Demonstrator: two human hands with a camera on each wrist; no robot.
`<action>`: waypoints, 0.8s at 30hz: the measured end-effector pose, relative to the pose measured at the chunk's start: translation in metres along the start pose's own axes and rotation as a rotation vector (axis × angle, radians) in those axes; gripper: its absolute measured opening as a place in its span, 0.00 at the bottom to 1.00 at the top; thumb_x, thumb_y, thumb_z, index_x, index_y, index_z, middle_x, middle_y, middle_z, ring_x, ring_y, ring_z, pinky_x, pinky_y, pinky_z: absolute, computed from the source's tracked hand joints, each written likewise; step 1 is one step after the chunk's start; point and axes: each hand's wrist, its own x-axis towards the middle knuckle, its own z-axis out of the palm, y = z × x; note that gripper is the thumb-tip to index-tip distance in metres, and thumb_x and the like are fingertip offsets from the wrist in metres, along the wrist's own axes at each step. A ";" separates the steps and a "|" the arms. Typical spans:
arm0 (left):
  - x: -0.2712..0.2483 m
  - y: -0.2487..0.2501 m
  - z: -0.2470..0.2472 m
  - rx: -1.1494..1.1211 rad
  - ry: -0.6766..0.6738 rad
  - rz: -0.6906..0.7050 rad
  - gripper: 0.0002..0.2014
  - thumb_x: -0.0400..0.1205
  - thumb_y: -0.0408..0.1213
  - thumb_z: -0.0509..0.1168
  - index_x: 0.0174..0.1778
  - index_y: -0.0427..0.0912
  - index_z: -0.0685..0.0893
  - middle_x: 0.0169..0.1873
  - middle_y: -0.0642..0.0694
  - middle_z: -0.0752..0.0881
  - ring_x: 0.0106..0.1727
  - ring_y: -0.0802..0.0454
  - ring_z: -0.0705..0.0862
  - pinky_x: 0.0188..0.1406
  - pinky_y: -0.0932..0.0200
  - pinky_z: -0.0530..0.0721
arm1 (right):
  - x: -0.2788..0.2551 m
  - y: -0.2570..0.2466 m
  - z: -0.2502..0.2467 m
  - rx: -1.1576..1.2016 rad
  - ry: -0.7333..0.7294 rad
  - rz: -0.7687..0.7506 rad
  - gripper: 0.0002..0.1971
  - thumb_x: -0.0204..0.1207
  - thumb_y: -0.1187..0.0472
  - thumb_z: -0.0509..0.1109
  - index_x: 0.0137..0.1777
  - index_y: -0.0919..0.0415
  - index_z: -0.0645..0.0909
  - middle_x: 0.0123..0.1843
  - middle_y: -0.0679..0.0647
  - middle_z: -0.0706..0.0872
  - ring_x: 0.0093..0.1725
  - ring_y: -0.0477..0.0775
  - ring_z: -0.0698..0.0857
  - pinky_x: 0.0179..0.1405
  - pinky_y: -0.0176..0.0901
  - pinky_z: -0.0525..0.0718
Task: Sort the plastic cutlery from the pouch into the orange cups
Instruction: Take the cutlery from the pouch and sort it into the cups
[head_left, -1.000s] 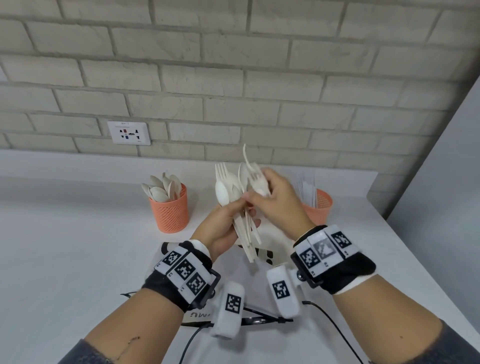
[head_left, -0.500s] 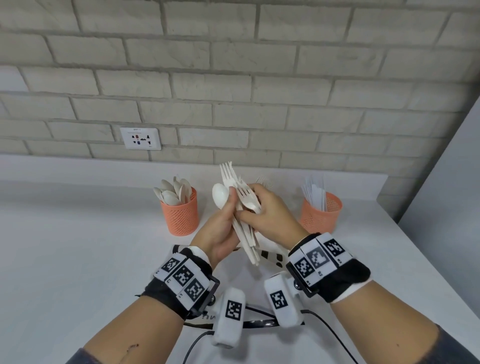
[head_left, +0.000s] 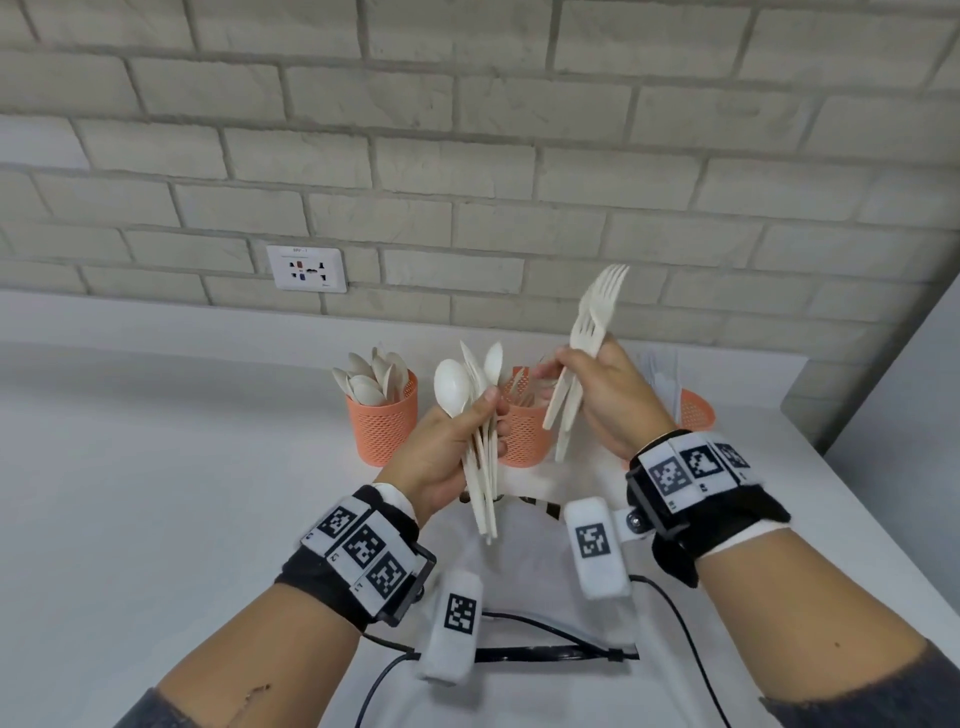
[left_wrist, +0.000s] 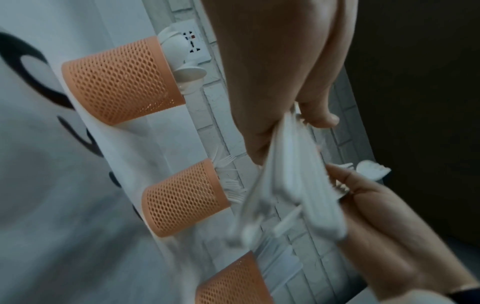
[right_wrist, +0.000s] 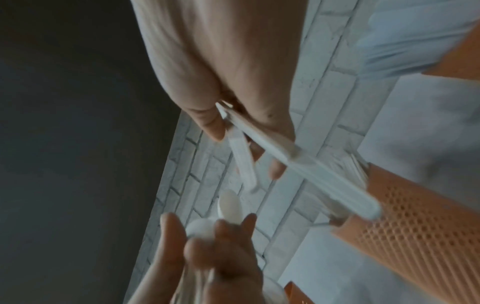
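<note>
My left hand (head_left: 480, 415) grips a bundle of white plastic cutlery (head_left: 480, 467), spoon bowls up, above the pouch (head_left: 519, 561). To its right, my right hand (head_left: 569, 366) pinches a few white forks (head_left: 592, 322) with their tines pointing up, above the middle orange cup (head_left: 524, 441). That cup holds forks. The left orange cup (head_left: 382, 426) holds spoons, and the right orange cup (head_left: 696, 410) holds knives. In the left wrist view the bundle (left_wrist: 293, 174) is blurred. The right wrist view shows the fork handles (right_wrist: 272, 150) between thumb and fingers.
The white pouch with black lettering lies flat on the white counter (head_left: 156, 493) under my hands. A brick wall with a socket plate (head_left: 306, 269) runs behind the cups. A black cable (head_left: 545, 652) crosses the near edge. A grey wall (head_left: 904, 415) bounds the right side.
My right hand has drawn the forks out of the bundle and lifted them up and to the right, away from my left hand. The left hand keeps holding the remaining cutlery.
</note>
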 end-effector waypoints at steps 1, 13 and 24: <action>0.000 0.000 -0.001 0.020 0.003 0.004 0.07 0.80 0.36 0.64 0.37 0.38 0.83 0.28 0.47 0.81 0.27 0.56 0.81 0.30 0.63 0.82 | 0.001 0.000 0.002 -0.043 -0.004 -0.019 0.05 0.80 0.69 0.58 0.50 0.59 0.71 0.27 0.51 0.81 0.28 0.46 0.82 0.38 0.47 0.83; 0.002 -0.003 -0.002 0.236 -0.024 0.070 0.06 0.80 0.24 0.63 0.48 0.37 0.82 0.28 0.50 0.85 0.28 0.60 0.83 0.31 0.66 0.84 | 0.006 0.016 0.040 -0.497 -0.024 -0.217 0.05 0.68 0.67 0.74 0.40 0.60 0.81 0.31 0.53 0.83 0.32 0.50 0.82 0.34 0.39 0.80; 0.004 -0.003 -0.005 0.177 -0.014 -0.011 0.04 0.83 0.34 0.61 0.46 0.39 0.80 0.30 0.47 0.76 0.32 0.54 0.77 0.32 0.62 0.82 | 0.017 0.022 0.040 -0.224 0.133 -0.237 0.01 0.77 0.64 0.65 0.44 0.59 0.77 0.41 0.59 0.79 0.38 0.56 0.79 0.41 0.45 0.79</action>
